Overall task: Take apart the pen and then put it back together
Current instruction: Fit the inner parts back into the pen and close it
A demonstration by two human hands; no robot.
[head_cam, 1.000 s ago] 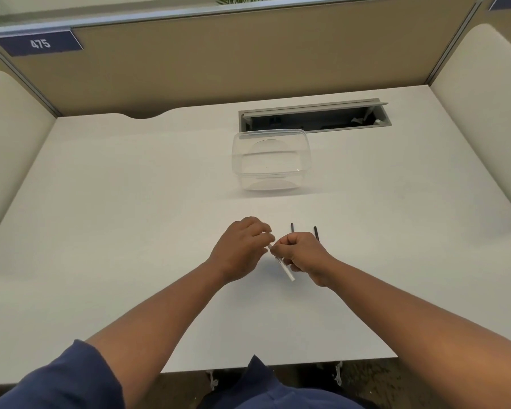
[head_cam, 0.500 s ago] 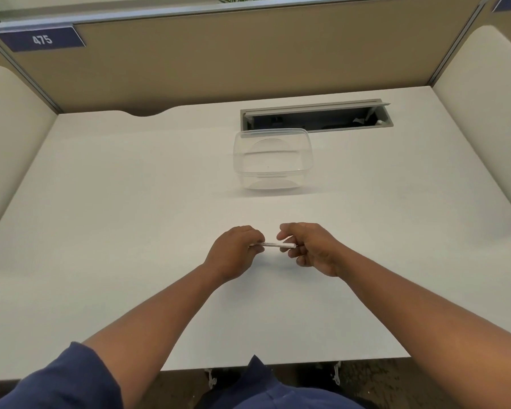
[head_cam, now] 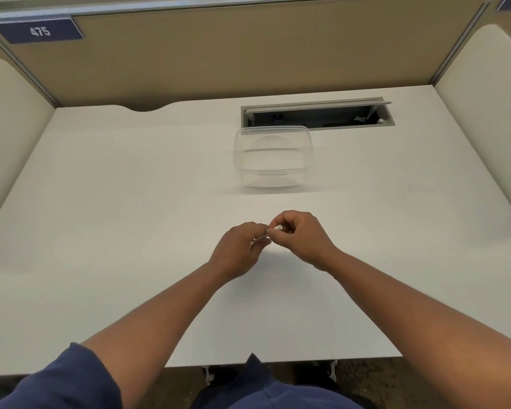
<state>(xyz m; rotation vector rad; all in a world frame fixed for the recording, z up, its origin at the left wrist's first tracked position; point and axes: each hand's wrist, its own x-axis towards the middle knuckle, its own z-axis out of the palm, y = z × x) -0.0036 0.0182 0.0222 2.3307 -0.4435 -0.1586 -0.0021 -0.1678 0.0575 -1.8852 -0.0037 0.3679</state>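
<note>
Both hands, left (head_cam: 239,246) and right (head_cam: 300,235), pinching white pen (head_cam: 278,228) mid-desk (head_cam: 115,231), clear container (head_cam: 273,156) beyond

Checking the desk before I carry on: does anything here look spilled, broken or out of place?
Nothing stands out. The clear plastic container sits upright and empty on the white desk, just in front of the open cable tray. Both the left hand and the right hand pinch the white pen, mostly hidden between them.

pen (head_cam: 278,228) | white, slim | mostly hidden, short end showing | held above the desk
</note>
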